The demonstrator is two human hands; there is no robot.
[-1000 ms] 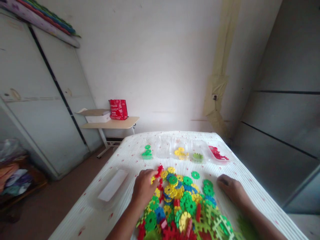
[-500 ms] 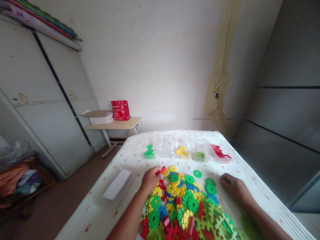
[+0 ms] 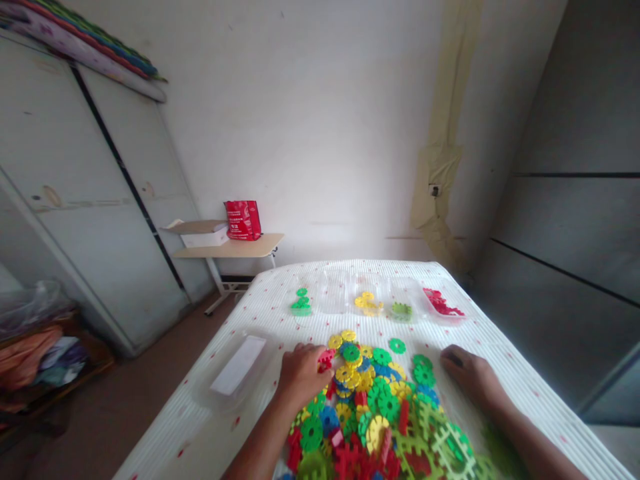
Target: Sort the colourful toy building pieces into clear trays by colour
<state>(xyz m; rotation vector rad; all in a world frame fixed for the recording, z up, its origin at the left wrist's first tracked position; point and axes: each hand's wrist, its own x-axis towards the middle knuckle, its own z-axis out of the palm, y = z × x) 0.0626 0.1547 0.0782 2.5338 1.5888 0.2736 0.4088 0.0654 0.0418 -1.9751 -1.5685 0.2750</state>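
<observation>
My left hand (image 3: 304, 373) is at the left edge of a heap of plastic building pieces (image 3: 370, 400), its thumb and fingers closed on a red notched piece (image 3: 327, 360). The heap mixes notched discs in yellow, green and blue with red pieces and light green lattice-like ones. To the right of the heap my right hand (image 3: 470, 375) rests on the table with curled fingers; whatever may be inside them is hidden. A single green disc (image 3: 397, 345) lies between the heap's far side and that hand.
Clear boxes along the far side hold green discs (image 3: 301, 304), yellow discs (image 3: 368, 301), a light green piece (image 3: 401, 309) and red pieces (image 3: 444, 304). A clear tray with a white sheet (image 3: 240, 365) lies left. Beyond stands a side table (image 3: 250, 247) with a red bag (image 3: 243, 220).
My left hand has come slightly down and turned, with the red piece now lower, beside the yellow discs. The right hand stays in place. The view has shifted slightly.
</observation>
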